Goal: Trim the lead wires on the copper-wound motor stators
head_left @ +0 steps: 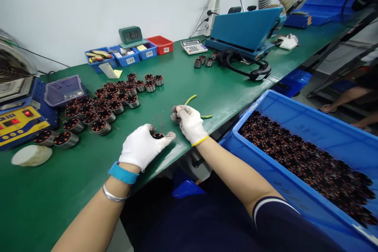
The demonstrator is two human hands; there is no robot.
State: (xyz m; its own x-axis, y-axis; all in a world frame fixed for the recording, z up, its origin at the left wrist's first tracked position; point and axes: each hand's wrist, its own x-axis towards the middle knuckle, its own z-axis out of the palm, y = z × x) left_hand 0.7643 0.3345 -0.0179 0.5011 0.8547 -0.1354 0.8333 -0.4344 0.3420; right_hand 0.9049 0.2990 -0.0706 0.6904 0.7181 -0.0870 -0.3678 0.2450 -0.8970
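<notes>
Coils (110,104) on table (174,76), bins (129,61) behind, crate (319,134) far right.

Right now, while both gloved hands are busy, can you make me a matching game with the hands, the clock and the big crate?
Things:
1. left hand
2. right hand
3. clock
4. crate

Where or how:
A. shows numbers, beyond the coils on the bench
B. has green handles beside it
C. blue, with lots of coils inside
D. curled around one metal ring with copper wire

Right pairs: 1-D, 2-B, 3-A, 4-C
</notes>
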